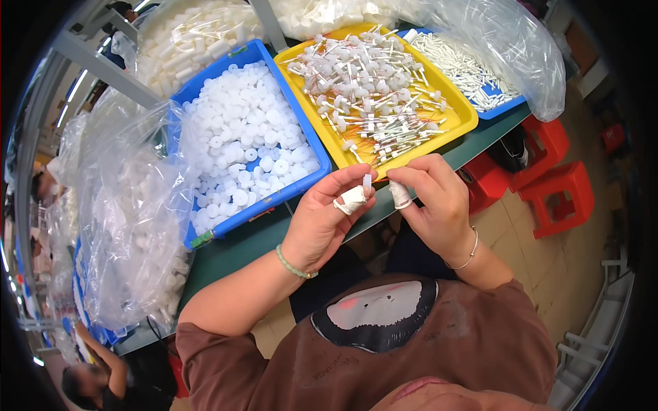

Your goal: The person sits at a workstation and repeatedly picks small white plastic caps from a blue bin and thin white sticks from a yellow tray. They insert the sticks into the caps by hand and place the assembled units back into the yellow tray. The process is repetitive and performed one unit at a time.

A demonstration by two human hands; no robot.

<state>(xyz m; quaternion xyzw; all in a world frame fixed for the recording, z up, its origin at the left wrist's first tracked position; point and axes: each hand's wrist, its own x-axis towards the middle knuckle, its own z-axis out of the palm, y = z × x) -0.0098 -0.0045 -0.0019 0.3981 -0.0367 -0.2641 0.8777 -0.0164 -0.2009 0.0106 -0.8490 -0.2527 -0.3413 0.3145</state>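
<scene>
A brown shirt (411, 342) fills the foreground; above it the left hand (322, 219) and right hand (432, 198) pinch a small white piece (367, 182) between taped fingertips, seemingly mid-assembly. Just beyond the hands sit a blue tray (301, 130) of white wheels and a yellow tray (466, 113) of pins.

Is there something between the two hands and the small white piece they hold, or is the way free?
Nothing visible stands between. The left hand and right hand both pinch the small white piece directly, in front of the yellow tray. Only white tape wraps on two fingertips touch it.
</scene>
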